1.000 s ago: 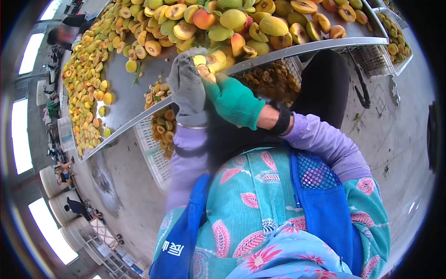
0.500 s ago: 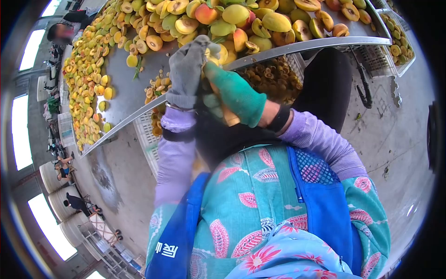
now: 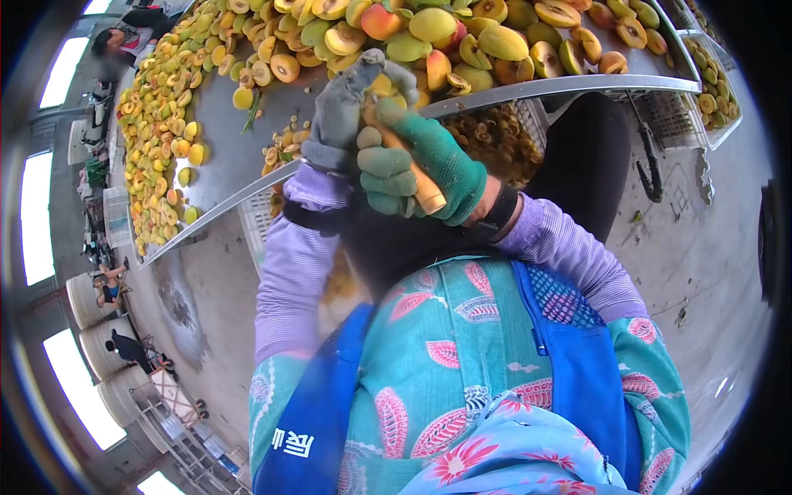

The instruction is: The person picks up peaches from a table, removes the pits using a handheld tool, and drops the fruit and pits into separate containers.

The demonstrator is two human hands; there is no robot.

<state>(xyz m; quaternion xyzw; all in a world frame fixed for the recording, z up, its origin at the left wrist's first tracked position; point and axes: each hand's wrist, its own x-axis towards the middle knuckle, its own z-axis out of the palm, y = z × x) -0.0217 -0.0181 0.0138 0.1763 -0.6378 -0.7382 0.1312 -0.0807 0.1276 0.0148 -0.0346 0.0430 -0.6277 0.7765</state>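
Observation:
My left hand [image 3: 337, 111], in a grey glove, is closed around a yellow-green fruit [image 3: 381, 86] at the table's near edge. Green-gloved, my right hand [image 3: 421, 161] wraps round a wooden handle [image 3: 425, 191] whose rounded end points down toward my lap. The tool's other end meets the fruit and is hidden between the hands. Just beyond them, halved and whole fruits [image 3: 429, 33] are heaped on the metal table [image 3: 219, 157].
Under the table edge, a white crate [image 3: 257, 219] and a bin of cut fruit [image 3: 487, 140] stand near my legs. More crates [image 3: 714, 91] are at the right. Co-workers [image 3: 124, 41] sit at the far left, with round tubs [image 3: 87, 301] behind.
Both hands have shifted slightly; my right hand has turned, showing its fingers and more of the wooden handle. The far co-worker's head has moved a little.

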